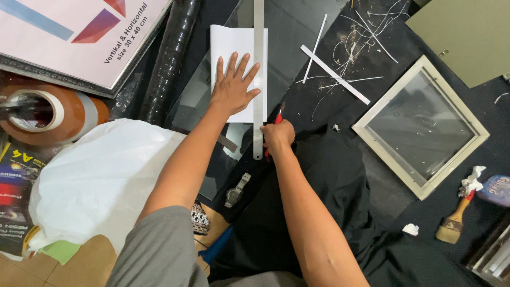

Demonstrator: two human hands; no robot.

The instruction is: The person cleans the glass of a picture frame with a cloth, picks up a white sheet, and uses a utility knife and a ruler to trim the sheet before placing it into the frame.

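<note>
A framed white label sheet with blue and red shapes lies upper left; a dark, colourful paper package sits at the left edge.

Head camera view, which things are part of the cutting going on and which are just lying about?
In use: left hand pressing the steel ruler on the white sheet and glass pane; right hand holding the red cutter.

Lying about: picture frame, paintbrush, tape rolls, wristwatch.

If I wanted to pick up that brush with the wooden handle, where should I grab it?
Probably by the wooden handle of the brush, coming from the upper right. It lies flat on the black cloth with its bristles pointing lower left, and the handle end sticks up toward the crumpled white paper, so mind that.
</note>
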